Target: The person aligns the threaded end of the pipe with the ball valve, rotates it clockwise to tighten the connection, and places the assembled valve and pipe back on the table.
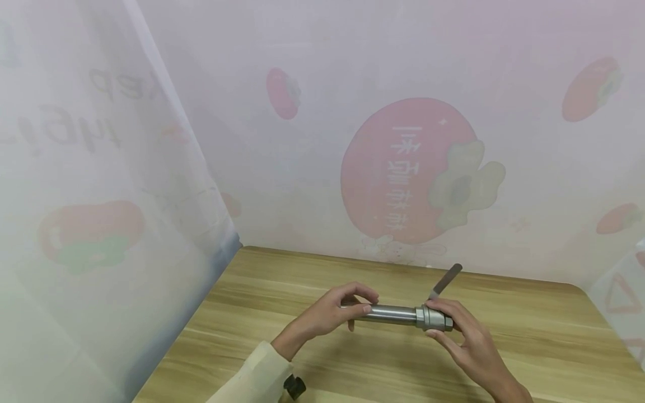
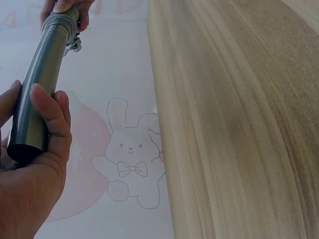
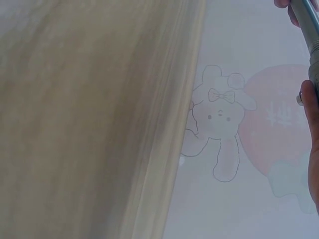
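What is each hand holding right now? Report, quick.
Left hand: closed round the pipe, near its free end.
Right hand: closed on the valve, at the pipe's other end.

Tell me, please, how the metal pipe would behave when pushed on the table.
The metal pipe looks straight and metallic, so probably stiff and fairly heavy. Its smooth, shiny surface may feel slippery. Being round, it could roll, though the valve handle might stop it.
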Action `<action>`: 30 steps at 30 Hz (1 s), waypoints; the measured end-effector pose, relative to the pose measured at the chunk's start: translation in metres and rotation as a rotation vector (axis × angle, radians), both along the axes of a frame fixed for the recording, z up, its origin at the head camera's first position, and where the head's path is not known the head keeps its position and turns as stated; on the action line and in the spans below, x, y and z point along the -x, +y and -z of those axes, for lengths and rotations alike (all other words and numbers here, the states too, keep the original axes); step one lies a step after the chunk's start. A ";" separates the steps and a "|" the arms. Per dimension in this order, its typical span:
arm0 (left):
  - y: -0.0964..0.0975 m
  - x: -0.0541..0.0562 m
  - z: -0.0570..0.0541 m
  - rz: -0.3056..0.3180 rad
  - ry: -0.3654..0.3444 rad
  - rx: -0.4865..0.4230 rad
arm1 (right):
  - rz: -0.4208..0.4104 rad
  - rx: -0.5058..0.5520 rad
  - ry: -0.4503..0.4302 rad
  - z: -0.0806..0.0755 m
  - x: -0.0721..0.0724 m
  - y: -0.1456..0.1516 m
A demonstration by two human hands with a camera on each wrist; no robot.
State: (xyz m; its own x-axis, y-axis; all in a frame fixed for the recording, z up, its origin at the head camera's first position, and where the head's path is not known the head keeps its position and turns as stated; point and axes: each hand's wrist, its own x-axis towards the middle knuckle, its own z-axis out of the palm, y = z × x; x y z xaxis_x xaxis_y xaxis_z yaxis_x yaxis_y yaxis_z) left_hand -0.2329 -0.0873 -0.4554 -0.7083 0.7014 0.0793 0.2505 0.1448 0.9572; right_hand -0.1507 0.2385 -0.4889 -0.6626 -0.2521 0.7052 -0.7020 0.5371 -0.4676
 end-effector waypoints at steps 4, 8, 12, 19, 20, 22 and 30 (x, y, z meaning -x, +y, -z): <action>0.000 0.001 0.000 -0.001 -0.033 -0.022 | 0.002 0.000 -0.003 0.000 0.000 0.000; 0.002 0.001 0.002 -0.014 -0.069 -0.036 | -0.016 0.010 0.014 0.001 0.001 0.000; 0.002 0.001 0.002 -0.024 -0.082 -0.043 | -0.026 0.016 0.022 0.002 0.001 -0.001; 0.004 0.001 0.003 -0.028 -0.089 -0.059 | -0.019 0.019 0.017 0.002 0.002 0.000; 0.004 0.001 0.003 -0.031 -0.087 -0.057 | -0.018 0.020 0.014 0.002 0.002 0.000; 0.004 0.001 0.004 -0.040 -0.085 -0.052 | -0.014 0.019 0.008 0.002 0.002 0.000; 0.005 0.001 0.004 -0.059 -0.080 -0.036 | 0.002 0.009 -0.014 0.003 0.002 0.001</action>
